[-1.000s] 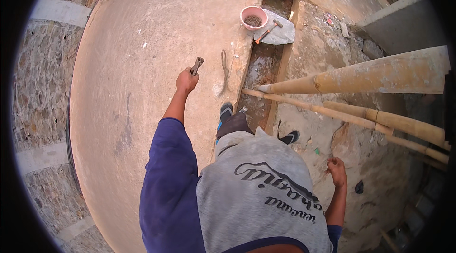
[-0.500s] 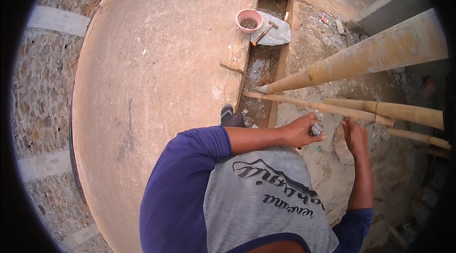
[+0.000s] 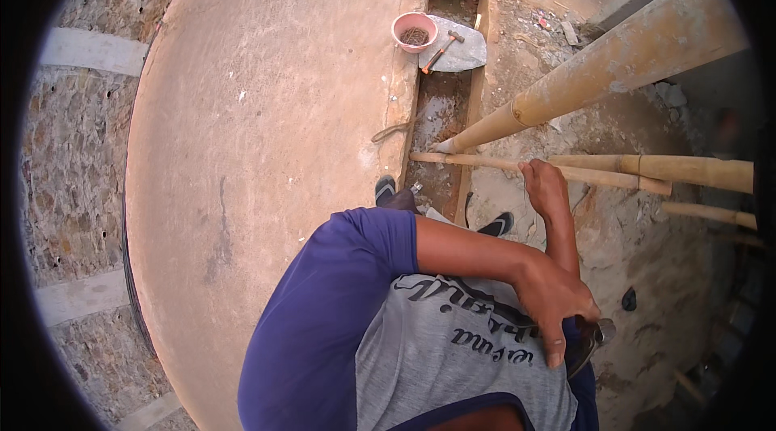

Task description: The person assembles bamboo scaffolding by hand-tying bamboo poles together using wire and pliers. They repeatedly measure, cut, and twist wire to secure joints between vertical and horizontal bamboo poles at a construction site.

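Note:
My left hand reaches across my body to my right sleeve. It is closed on a metal-headed tool that looks like a hammer; my fingers and the sleeve hide most of it. Farther ahead, my right hand has its fingers curled over a thin bamboo pole. The pole lies roughly crosswise, its left end at the trench. Whether those fingers also pinch something small is hidden. A thick bamboo pole slants from the trench up to the right, and another bamboo pole lies behind the thin one.
Ahead, a pink bowl of nails stands by the narrow trench. Next to it, a second hammer rests on a grey slab across the trench. A concrete surface spreads left; rubble and dirt lie right.
My left hand has swung right and back toward my right sleeve with the tool. My right hand has moved left and forward onto the thin bamboo pole.

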Demonstrator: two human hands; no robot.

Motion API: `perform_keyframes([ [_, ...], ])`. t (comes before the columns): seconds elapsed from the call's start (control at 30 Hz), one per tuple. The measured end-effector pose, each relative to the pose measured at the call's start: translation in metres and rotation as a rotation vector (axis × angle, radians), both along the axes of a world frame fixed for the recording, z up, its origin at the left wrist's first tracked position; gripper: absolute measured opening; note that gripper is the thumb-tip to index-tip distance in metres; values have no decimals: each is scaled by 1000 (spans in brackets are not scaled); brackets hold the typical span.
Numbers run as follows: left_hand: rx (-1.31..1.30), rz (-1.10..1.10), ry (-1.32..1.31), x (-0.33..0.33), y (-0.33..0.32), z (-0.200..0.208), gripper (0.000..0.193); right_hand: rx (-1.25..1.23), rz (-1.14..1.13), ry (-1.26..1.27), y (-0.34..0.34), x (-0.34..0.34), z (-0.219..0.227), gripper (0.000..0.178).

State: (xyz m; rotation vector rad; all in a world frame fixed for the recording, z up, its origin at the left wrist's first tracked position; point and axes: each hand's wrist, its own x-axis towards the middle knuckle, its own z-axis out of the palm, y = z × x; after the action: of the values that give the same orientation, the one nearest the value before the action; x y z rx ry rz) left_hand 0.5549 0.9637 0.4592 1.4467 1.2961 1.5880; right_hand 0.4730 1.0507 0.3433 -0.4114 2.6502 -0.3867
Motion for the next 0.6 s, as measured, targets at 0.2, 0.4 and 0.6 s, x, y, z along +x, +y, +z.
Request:
perform_keyframes([
  [0.2, -171, 1420, -125, -11, -92, -114, 44, -580, 124, -87, -15, 19, 48, 34],
  [0.4, -175, 951, -474, -18, -162, -96, 41, -856, 195, -62, -54, 22, 71, 17],
  [0.6, -577, 1102, -52, -19, -213, -46, 32, -739, 245, 43, -65, 10, 88, 15],
])
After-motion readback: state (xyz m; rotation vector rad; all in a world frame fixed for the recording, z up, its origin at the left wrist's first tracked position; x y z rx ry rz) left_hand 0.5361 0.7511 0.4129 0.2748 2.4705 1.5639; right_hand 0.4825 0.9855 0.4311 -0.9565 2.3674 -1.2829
